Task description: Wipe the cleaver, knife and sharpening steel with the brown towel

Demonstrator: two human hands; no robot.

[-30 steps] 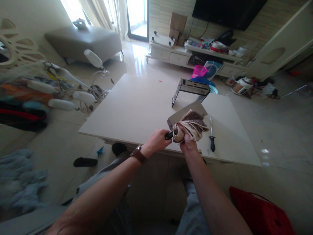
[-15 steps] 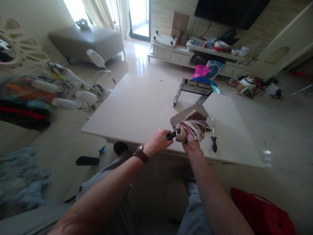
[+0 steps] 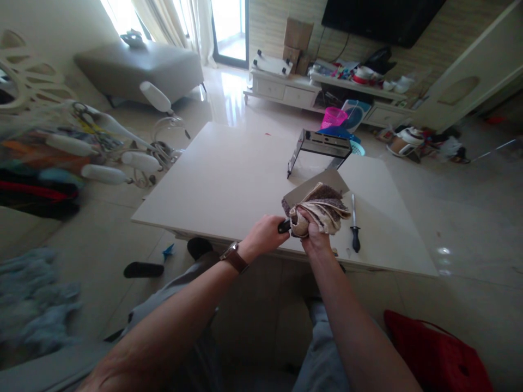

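My left hand [image 3: 263,234] is closed round the black handle of a cleaver [image 3: 312,188], whose wide grey blade points away from me over the white table [image 3: 229,179]. My right hand [image 3: 312,237] grips a folded brown and cream cloth [image 3: 322,209] wrapped over the blade near the handle. Most of the blade lies hidden under the cloth. A brown-strapped watch sits on my left wrist.
A sharpening steel [image 3: 354,223] with a black handle lies on the table right of the cloth. A dark metal rack [image 3: 321,147] stands farther back. A red bag [image 3: 437,356] sits on the floor at lower right, a black slipper [image 3: 143,269] at the left.
Both hands, the cleaver and the cloth stay almost in place; the cloth shifts slightly along the blade near the handle. The view wobbles a little.
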